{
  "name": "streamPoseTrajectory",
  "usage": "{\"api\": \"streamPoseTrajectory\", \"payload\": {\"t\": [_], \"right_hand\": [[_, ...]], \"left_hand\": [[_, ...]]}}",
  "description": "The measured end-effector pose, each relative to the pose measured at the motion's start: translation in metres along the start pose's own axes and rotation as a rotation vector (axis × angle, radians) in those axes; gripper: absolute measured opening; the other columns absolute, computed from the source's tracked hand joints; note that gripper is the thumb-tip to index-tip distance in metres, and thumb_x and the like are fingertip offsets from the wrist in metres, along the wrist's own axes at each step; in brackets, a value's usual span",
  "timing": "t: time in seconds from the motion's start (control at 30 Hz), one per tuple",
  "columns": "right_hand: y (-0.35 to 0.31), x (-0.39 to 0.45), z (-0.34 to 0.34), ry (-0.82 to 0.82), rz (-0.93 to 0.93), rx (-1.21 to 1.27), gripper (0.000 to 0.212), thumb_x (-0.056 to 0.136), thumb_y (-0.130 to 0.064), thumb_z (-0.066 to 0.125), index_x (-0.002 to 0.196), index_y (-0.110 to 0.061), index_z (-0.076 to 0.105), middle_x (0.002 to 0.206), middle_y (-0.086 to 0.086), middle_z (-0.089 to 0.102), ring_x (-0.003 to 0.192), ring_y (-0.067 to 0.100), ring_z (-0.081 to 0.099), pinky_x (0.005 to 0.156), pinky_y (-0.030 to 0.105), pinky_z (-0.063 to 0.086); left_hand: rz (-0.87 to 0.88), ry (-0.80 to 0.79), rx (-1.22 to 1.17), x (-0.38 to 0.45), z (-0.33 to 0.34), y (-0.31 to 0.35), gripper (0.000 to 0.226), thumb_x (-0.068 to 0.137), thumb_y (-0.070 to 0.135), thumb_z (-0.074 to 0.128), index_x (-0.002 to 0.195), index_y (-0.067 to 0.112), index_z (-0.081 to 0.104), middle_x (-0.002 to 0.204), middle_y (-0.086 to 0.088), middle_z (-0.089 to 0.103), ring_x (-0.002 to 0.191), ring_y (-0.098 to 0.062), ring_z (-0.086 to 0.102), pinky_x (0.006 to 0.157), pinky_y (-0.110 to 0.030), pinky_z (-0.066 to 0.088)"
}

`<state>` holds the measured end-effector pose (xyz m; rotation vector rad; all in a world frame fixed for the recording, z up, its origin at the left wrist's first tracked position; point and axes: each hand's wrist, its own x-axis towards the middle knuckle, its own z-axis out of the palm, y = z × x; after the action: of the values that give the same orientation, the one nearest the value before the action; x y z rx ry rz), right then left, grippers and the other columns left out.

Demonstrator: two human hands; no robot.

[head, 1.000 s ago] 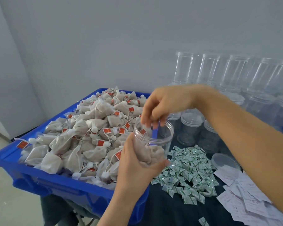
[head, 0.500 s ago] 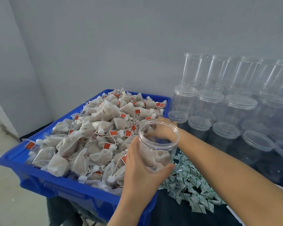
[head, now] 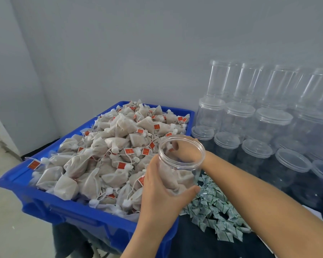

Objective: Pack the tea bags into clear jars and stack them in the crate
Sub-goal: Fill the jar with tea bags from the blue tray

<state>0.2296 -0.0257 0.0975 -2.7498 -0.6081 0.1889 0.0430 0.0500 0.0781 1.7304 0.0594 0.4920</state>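
Tea bags (head: 108, 157), off-white mesh pouches with strings and small red tags, lie heaped in a large blue plastic crate (head: 50, 205) on the left, filling it above its rim. To the right, on a dark-covered table (head: 198, 243), stand rows of clear plastic lidded jars (head: 268, 131), some stacked against the grey wall (head: 138, 43). In front of them lies a spread of small green-and-white paper sachets (head: 218, 215). Over the crate's near right corner, an open clear plastic jar (head: 179, 164) sits tilted in the left hand (head: 160, 194), whose grip wraps fingers and thumb round the jar's lower wall; several tea bags already lie inside. The right hand (head: 186, 151) reaches behind the jar's mouth toward the heap; seen only through the plastic, its grip cannot be told.
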Motion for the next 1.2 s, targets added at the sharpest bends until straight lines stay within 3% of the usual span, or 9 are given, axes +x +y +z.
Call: {"api": "streamPoseTrajectory", "payload": {"t": [0.13,0.23,0.3,0.37,0.5,0.73,0.87,1.07,1.2], "right_hand": [[0.005,-0.003,-0.014,0.055,-0.089,0.196,0.006,0.095,-0.024,0.063,0.090,-0.022,0.065,0.093,0.001,0.066,0.095,0.025,0.064,0.076,0.022,0.045],[0.007,-0.008,-0.027,0.112,-0.127,0.239,0.017,0.090,-0.030,0.069,0.078,-0.030,0.057,0.078,-0.013,0.058,0.073,0.004,0.057,0.056,0.011,0.040],[0.009,-0.012,-0.033,0.086,-0.153,0.334,0.017,0.088,-0.027,0.072,0.079,-0.027,0.058,0.082,-0.010,0.061,0.076,0.006,0.060,0.059,0.013,0.048],[0.011,-0.017,-0.037,0.033,-0.152,0.459,0.015,0.087,-0.022,0.074,0.082,-0.020,0.060,0.092,0.003,0.066,0.087,0.021,0.066,0.067,0.030,0.061],[0.009,-0.027,-0.041,-0.040,-0.090,0.638,0.017,0.088,-0.017,0.072,0.087,-0.012,0.056,0.113,0.024,0.062,0.102,0.041,0.063,0.077,0.050,0.059],[-0.004,-0.040,-0.059,0.004,-0.058,0.850,0.036,0.076,-0.043,0.075,0.086,-0.012,0.060,0.074,0.000,0.068,0.068,0.012,0.066,0.062,0.026,0.058],[-0.013,-0.049,-0.082,-0.026,-0.064,1.098,0.014,0.087,-0.005,0.070,0.086,-0.013,0.058,0.082,0.003,0.067,0.062,0.009,0.068,0.051,0.021,0.053],[-0.037,-0.076,-0.116,0.124,-0.260,0.948,0.038,0.080,0.002,0.075,0.101,-0.026,0.060,0.099,0.004,0.067,0.095,0.019,0.067,0.078,0.034,0.062],[-0.054,-0.098,-0.132,0.206,-0.398,0.702,0.028,0.078,-0.010,0.081,0.090,-0.032,0.068,0.075,-0.017,0.069,0.077,0.000,0.064,0.077,0.018,0.055]], "left_hand": [[-0.003,-0.003,0.009,0.000,0.000,0.001,0.084,0.046,0.051,0.083,0.120,0.041,0.044,0.115,0.015,0.054,0.113,-0.010,0.053,0.094,-0.040,0.050],[-0.003,-0.003,0.020,0.000,-0.001,0.001,0.086,0.045,0.054,0.082,0.121,0.041,0.043,0.116,0.016,0.054,0.113,-0.008,0.052,0.095,-0.039,0.049],[-0.001,-0.002,0.026,0.000,-0.001,0.001,0.088,0.045,0.056,0.081,0.122,0.038,0.043,0.117,0.016,0.054,0.113,-0.007,0.051,0.095,-0.039,0.049],[0.001,-0.002,0.027,0.000,-0.001,0.001,0.092,0.044,0.057,0.081,0.125,0.035,0.042,0.119,0.015,0.053,0.115,-0.008,0.051,0.097,-0.039,0.048],[-0.006,-0.004,0.017,-0.001,-0.001,0.002,0.096,0.044,0.055,0.082,0.128,0.033,0.042,0.121,0.013,0.053,0.116,-0.009,0.051,0.098,-0.040,0.048],[0.002,-0.005,0.017,0.000,-0.001,0.002,0.088,0.047,0.054,0.083,0.123,0.037,0.044,0.120,0.016,0.055,0.114,-0.007,0.053,0.096,-0.038,0.048],[-0.001,-0.005,0.012,0.000,-0.002,0.000,0.085,0.047,0.052,0.084,0.122,0.037,0.045,0.118,0.014,0.056,0.113,-0.009,0.054,0.096,-0.039,0.049],[-0.022,-0.001,0.044,0.001,-0.002,-0.003,0.091,0.044,0.061,0.082,0.121,0.031,0.043,0.112,0.010,0.056,0.110,-0.014,0.055,0.094,-0.044,0.050],[-0.036,0.007,0.034,0.001,-0.002,-0.003,0.088,0.044,0.058,0.084,0.118,0.034,0.044,0.111,0.011,0.057,0.108,-0.013,0.056,0.092,-0.043,0.051]]}}
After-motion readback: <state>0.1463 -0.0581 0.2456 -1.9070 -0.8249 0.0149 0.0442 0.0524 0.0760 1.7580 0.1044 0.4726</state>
